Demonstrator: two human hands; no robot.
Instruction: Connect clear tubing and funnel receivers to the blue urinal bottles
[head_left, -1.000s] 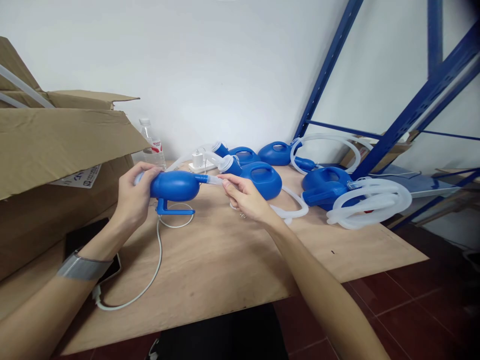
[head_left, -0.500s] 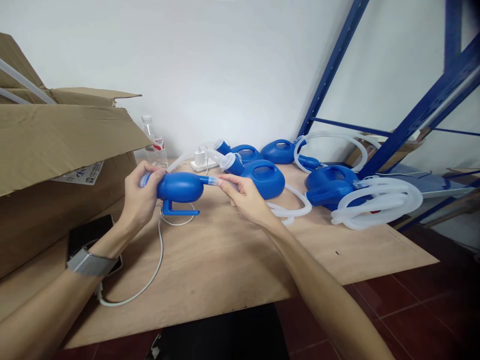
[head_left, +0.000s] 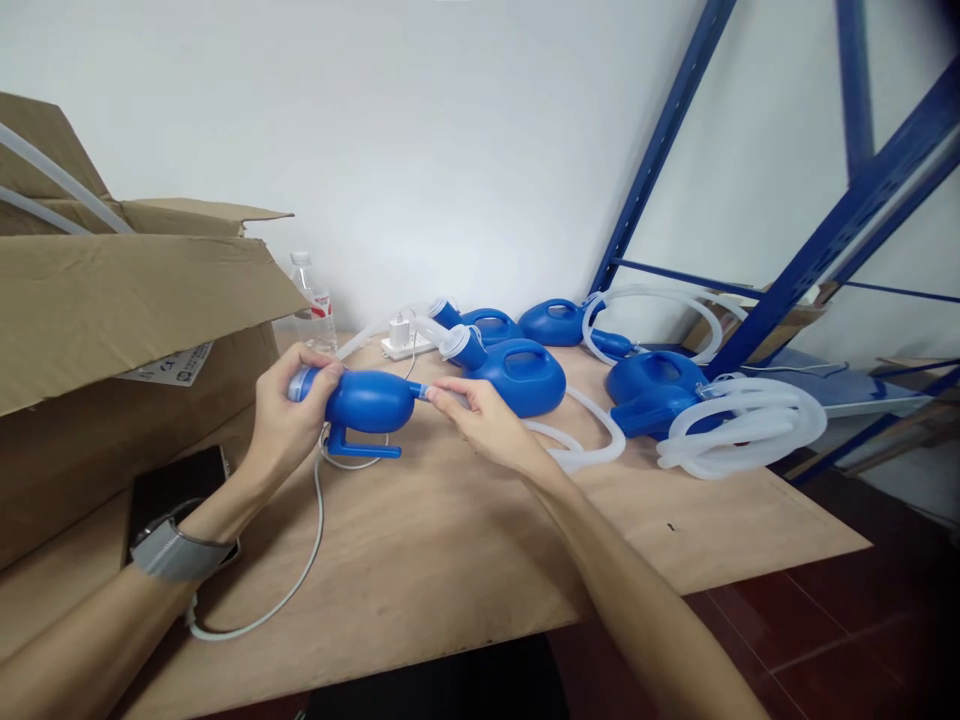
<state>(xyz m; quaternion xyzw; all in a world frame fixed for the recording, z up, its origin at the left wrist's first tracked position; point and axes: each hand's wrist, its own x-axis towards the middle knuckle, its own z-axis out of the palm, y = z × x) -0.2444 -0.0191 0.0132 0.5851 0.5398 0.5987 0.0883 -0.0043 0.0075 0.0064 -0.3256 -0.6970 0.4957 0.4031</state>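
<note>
My left hand [head_left: 294, 412] is wrapped round the capped end of a rounded blue plastic vessel [head_left: 371, 402] held above the table. An L-shaped handle [head_left: 364, 450] hangs from the vessel's underside, and a narrow spout points right. My right hand [head_left: 480, 420] pinches a translucent tube [head_left: 459, 399] at the spout's tip; my fingers partly hide the joint. Beyond my right hand stands a blue jug [head_left: 521, 378] with a loop handle and a clear cap on its neck. Another blue jug [head_left: 652, 395] is to its right, beside a coiled tube [head_left: 742, 428].
A large cardboard box [head_left: 135, 300] fills the left side, near a phone [head_left: 176, 480] with a white cable [head_left: 319, 540]. A water bottle [head_left: 319, 310] and power strip [head_left: 409, 345] stand by the wall. A blue metal rack [head_left: 810, 240] rises at the right.
The right fingers have shifted left along the tube, closer to the vessel, covering more of the joint. The left hand keeps its hold. The whole view has tilted slightly.
</note>
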